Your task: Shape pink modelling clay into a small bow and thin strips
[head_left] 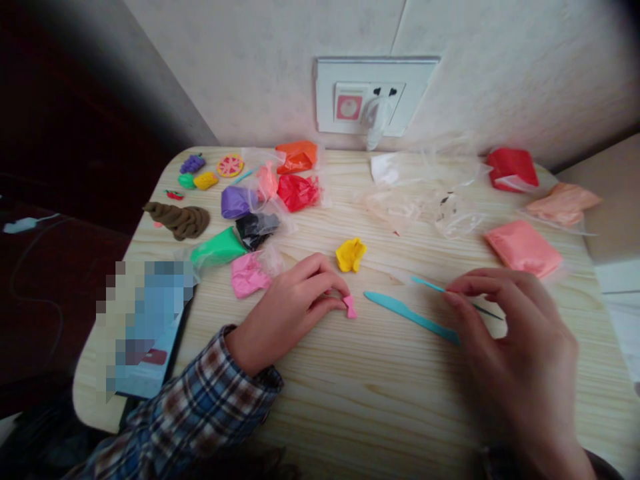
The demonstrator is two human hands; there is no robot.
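Observation:
Between the thumb and fingers of my left hand (305, 300) is a small pink clay bow (351, 307), pinched at one side just above the table. My right hand (520, 347) pinches a thin blue modelling tool (429, 284), whose narrow tip points left. Under that hand lies a flat blue clay knife (407, 312), its handle end partly hidden by the fingers. A yellow clay piece with petal-like lobes (351, 255) sits just beyond my left fingertips.
Bagged clay, including green (219, 247), pink (249, 275) and red (299, 192), lies left of centre. A brown coiled clay piece (183, 220) and small clay fruits stand farther left. A phone (150, 327) is at the left edge; salmon clay (523, 248) is at right.

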